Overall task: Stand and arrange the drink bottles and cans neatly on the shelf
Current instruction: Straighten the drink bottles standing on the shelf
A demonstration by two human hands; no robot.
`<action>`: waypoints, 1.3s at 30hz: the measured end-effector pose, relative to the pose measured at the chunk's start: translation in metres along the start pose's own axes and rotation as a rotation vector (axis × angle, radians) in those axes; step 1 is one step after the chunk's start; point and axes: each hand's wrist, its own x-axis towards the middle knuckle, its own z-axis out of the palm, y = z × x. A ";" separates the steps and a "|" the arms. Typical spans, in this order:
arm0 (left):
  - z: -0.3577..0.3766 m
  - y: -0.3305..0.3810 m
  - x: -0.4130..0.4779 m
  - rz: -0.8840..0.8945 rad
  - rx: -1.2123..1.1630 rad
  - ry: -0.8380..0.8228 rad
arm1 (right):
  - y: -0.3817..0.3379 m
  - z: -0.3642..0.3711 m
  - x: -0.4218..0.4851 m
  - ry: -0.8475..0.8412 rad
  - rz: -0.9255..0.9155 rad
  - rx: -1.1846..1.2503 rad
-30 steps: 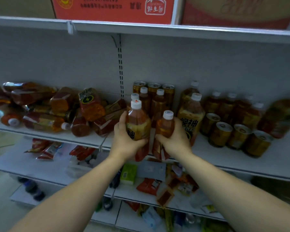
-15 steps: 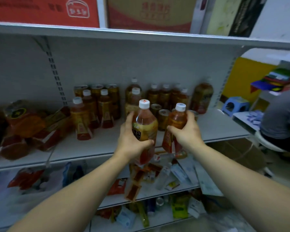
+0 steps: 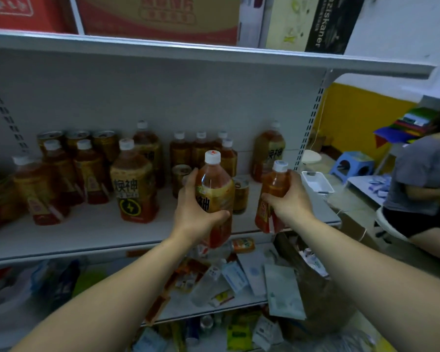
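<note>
Left hand wraps the big bottle mid-body, right hand grasps the small bottle likewise, both upright before the shelf edge. 2 full, smooth plastic bottles, probably weighty and slippery: grip the waist, below the shoulder

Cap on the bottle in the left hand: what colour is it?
The cap is white with a small red mark on top; the head view shows it.

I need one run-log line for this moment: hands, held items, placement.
left hand: grips large bottle, cap up | right hand: grips small bottle, cap up | placement: both held in front of shelf edge, not set down
</note>
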 end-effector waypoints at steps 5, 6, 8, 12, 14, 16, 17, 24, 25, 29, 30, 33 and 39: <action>0.024 -0.007 0.014 -0.022 0.006 0.005 | 0.016 -0.001 0.024 -0.047 -0.008 -0.007; 0.027 -0.009 0.018 -0.019 0.010 0.006 | 0.018 0.001 0.028 -0.050 -0.010 0.000; 0.031 -0.013 0.025 -0.007 0.010 0.012 | 0.021 0.005 0.034 -0.052 -0.010 0.023; 0.037 -0.020 0.033 0.022 0.006 0.024 | 0.024 0.015 0.043 -0.057 -0.017 0.049; 0.039 -0.022 0.033 0.056 0.033 0.022 | 0.023 0.018 0.049 -0.075 -0.036 0.057; 0.040 -0.024 0.034 0.074 0.058 0.029 | 0.020 0.018 0.057 -0.123 -0.053 0.053; 0.040 -0.024 0.033 0.077 0.064 0.032 | 0.019 0.018 0.059 -0.153 -0.062 0.031; 0.039 -0.024 0.033 0.041 0.072 0.090 | 0.026 0.015 0.057 -0.202 -0.127 -0.022; 0.037 -0.025 0.032 0.025 0.069 0.117 | 0.027 0.014 0.055 -0.216 -0.131 -0.013; 0.020 -0.028 0.028 -0.045 0.100 0.205 | 0.021 0.018 0.037 -0.321 -0.195 -0.007; 0.015 -0.029 0.028 -0.060 0.112 0.220 | 0.018 0.023 0.032 -0.343 -0.216 -0.002; 0.004 -0.031 0.023 -0.086 0.136 0.256 | 0.005 0.040 0.023 -0.370 -0.271 0.008; -0.011 -0.031 0.006 -0.098 0.151 0.293 | -0.012 0.077 0.026 -0.344 -0.279 -0.010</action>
